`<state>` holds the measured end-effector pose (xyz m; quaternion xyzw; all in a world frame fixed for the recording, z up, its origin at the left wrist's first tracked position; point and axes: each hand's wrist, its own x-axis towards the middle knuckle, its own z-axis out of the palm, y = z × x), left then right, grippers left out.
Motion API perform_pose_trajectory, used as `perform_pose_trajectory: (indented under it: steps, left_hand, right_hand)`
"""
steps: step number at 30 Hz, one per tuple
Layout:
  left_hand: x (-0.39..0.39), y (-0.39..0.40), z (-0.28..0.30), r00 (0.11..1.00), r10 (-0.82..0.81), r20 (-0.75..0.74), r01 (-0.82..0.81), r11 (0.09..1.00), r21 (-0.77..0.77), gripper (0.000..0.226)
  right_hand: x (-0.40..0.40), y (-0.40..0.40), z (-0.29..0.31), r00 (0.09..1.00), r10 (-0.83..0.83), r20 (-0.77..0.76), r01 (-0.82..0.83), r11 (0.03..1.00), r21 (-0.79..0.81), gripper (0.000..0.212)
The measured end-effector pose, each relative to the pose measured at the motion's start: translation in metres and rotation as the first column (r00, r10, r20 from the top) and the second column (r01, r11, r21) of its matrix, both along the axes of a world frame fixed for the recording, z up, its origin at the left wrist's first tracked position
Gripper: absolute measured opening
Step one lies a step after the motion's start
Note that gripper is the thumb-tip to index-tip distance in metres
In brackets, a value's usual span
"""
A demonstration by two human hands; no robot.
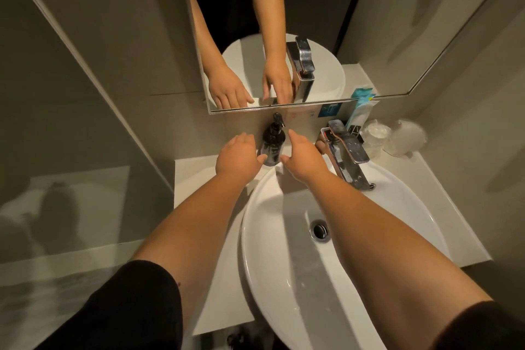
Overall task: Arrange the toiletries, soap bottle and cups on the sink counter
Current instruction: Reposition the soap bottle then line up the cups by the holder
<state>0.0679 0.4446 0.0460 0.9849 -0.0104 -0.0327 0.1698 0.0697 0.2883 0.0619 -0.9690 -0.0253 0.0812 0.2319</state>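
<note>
Head view, looking down on a bathroom sink. A dark soap bottle (273, 141) w/ black pump stands upright on the white counter (196, 176), against the far wall just below the mirror (284, 23) and just left of the basin (341, 236). Both bare hands flank it. Left hand (238, 157) sits on the bottle's left side, fingers loosely spread and reaching toward the wall, thumb tip at the bottle's lower body; contact looks likely but a closed grip is not visible. Right hand (305, 159) sits on the bottle's right side, fingers extended and slightly apart, thumb near the bottle's base; whether it touches the bottle cannot be told. Neither hand wraps around the bottle. Both forearms cross the near-left part of the basin, black sleeves (136, 310) at the near edge. A chrome tap (345, 156) stands at the far rim of the basin, right of the right hand, spout angled toward the drain (320, 230). Behind the tap, at the far right of the counter, packaged toiletries (360, 116) in blue-white wrapping lean against the wall and mirror edge. Just right of them, clear plastic-wrapped cups (395, 136) sit in the far right corner, approx. touching each other; exact count unclear. The mirror reflects both hands, the tap and part of the basin.
</note>
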Motion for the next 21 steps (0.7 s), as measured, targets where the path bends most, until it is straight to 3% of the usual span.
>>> perform_pose_trajectory:
  steps: [10, 15, 21]
  left_hand:
    - [-0.045, -0.017, 0.010, 0.999, -0.009, 0.042, 0.007, 0.998, 0.060, 0.049]
    - [-0.076, -0.025, 0.018, 0.995, 0.070, 0.065, -0.076, 0.994, 0.085, 0.048]
    - [-0.139, -0.047, 0.024, 0.983, 0.144, 0.117, -0.161, 0.974, 0.157, 0.044]
  right_hand:
    - [-0.047, -0.012, 0.007, 0.985, 0.167, 0.039, -0.163, 0.983, -0.087, 0.061]
    - [-0.066, -0.025, 0.011, 0.957, 0.281, 0.071, -0.268, 0.951, -0.152, 0.050]
    - [-0.104, -0.044, 0.014, 0.893, 0.441, 0.091, -0.417, 0.885, -0.207, 0.052]
